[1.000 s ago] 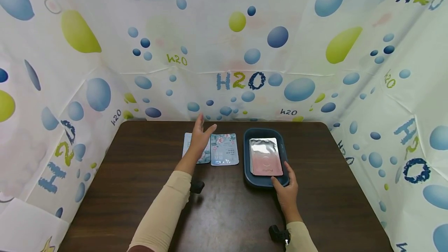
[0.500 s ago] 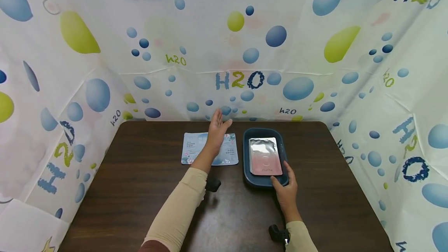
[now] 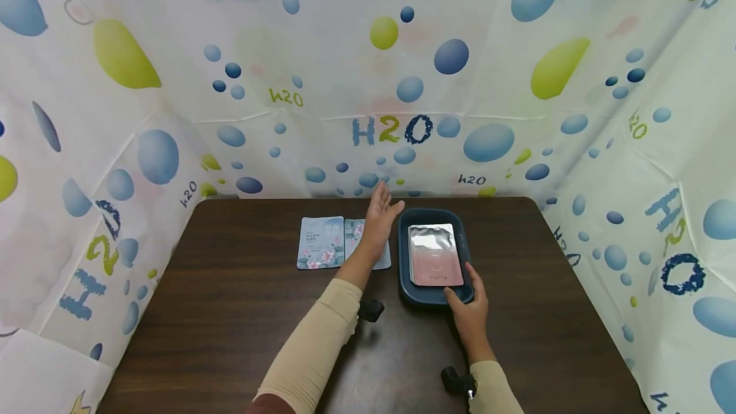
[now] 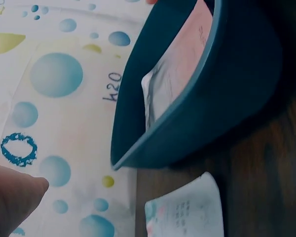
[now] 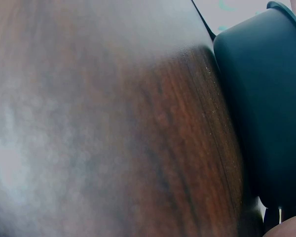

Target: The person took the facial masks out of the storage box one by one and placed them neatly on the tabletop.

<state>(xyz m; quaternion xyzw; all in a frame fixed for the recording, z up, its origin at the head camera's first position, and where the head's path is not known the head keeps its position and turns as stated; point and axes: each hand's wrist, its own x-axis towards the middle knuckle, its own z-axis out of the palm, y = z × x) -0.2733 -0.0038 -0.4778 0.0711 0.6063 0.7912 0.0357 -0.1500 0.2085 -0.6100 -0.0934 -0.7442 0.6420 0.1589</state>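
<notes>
A dark blue plastic tray (image 3: 407, 286) stands on the table, holding a stack of pink and silver sachets (image 3: 437, 259). My right hand (image 3: 471, 321) grips the tray's near right corner, thumb at the front rim and fingers along the right side. My left hand (image 3: 379, 219) holds nothing; its fingers are extended and the thumb is spread, over the right one of two flat sachets. The left light-blue floral sachet (image 3: 321, 241) shows fully, and the right floral sachet (image 3: 353, 232) is partly hidden by this hand. In the left wrist view, the tray wall (image 4: 237, 94) rises close by.
The dark wooden table (image 3: 230, 312) ends at a patterned curtain (image 3: 322, 82) behind and on both sides. A black wrist camera (image 3: 371, 310) sits on the left wrist and another black camera (image 3: 457, 382) on the right. White sheeting (image 3: 52, 369) hangs at the lower left.
My left hand has moved right, from above the left floral sachet to above the right one, uncovering the left one. The right hand and tray have stayed in place.
</notes>
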